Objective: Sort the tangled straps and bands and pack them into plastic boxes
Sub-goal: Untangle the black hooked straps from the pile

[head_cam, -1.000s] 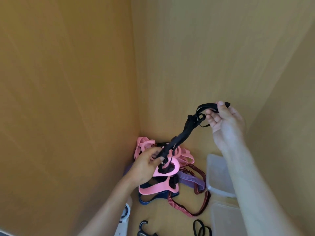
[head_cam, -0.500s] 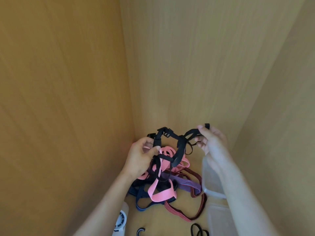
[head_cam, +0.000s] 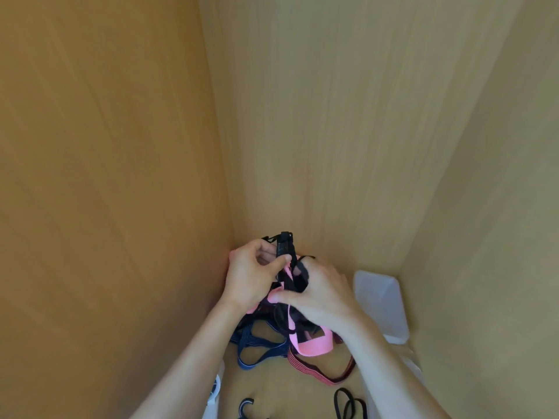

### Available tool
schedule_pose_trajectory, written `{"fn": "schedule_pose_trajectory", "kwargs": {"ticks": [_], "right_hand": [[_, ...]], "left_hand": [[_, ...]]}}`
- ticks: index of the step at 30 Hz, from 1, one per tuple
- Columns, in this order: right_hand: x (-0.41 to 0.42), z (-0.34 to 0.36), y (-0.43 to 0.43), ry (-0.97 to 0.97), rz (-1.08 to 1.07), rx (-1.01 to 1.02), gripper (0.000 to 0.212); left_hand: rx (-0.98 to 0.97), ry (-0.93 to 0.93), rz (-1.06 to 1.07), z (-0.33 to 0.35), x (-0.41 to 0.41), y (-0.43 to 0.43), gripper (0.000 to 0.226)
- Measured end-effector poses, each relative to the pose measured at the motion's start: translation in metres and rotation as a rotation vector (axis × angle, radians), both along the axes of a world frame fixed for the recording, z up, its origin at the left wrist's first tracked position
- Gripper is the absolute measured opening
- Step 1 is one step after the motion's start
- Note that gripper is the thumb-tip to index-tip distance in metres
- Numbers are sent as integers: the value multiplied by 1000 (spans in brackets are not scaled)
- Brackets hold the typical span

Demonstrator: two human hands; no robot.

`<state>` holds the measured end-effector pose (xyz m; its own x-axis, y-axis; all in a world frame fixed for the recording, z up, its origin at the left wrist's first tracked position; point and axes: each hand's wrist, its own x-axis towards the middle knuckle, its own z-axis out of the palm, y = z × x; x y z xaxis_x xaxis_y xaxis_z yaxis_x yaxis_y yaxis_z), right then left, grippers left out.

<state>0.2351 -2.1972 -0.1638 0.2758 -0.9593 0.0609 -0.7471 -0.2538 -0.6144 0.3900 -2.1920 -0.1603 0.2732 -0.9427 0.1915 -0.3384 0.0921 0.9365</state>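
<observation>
As left hand (head_cam: 253,278) and right hand (head_cam: 322,294) pinch the black strap (head_cam: 284,248), easing it slowly off the pink band (head_cam: 311,344) should avoid knots.

The left hand (head_cam: 252,278) and right hand (head_cam: 323,293) cover much of the black strap (head_cam: 284,251) and the top of the tangle. At lower right, a forearm hides most of a plastic box (head_cam: 413,362). The bottom edge cuts off a black loop (head_cam: 348,405), a dark hook (head_cam: 245,407) and a white object (head_cam: 215,390) I cannot identify.
</observation>
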Motion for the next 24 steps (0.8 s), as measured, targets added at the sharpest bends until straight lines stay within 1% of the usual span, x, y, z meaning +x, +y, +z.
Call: {"fn": "schedule_pose_trajectory", "kwargs": {"ticks": [1,2,3,5,8,11,14,16,18,20,24], "right_hand": [[3,-4,0,123,8,-71,52],[6,-9,-1,186,11,-116,51],[7,-13,-2,201,11,-150,45],[5,-19,-5,135,7,-196,27],[-3,-20,-10,-60,14,-111,10],[-7,-20,-14,-141,6,-93,14],[-5,-20,-14,-177,-31,-106,26],[-6,-21,-14,-138,-70,-95,28],[-9,-23,-15,-80,-96,-73,28],[-12,-27,-17,-45,-102,-50,30],[-16,-33,-19,-52,-96,8,26]], "left_hand": [[-1,-8,-5,1,0,0,15],[0,-19,-8,2,0,0,14],[-2,-37,-6,2,0,-1,13],[-1,-100,1,2,4,-2,11],[24,-197,-34,1,12,-4,4],[59,-218,-116,-1,14,-5,9],[76,-276,-198,-4,11,-4,17],[84,-247,-208,-6,10,-4,18],[100,-184,-206,-7,13,-4,13],[115,-161,-204,-6,16,-3,12],[128,-136,-174,-3,20,-3,11]]}}
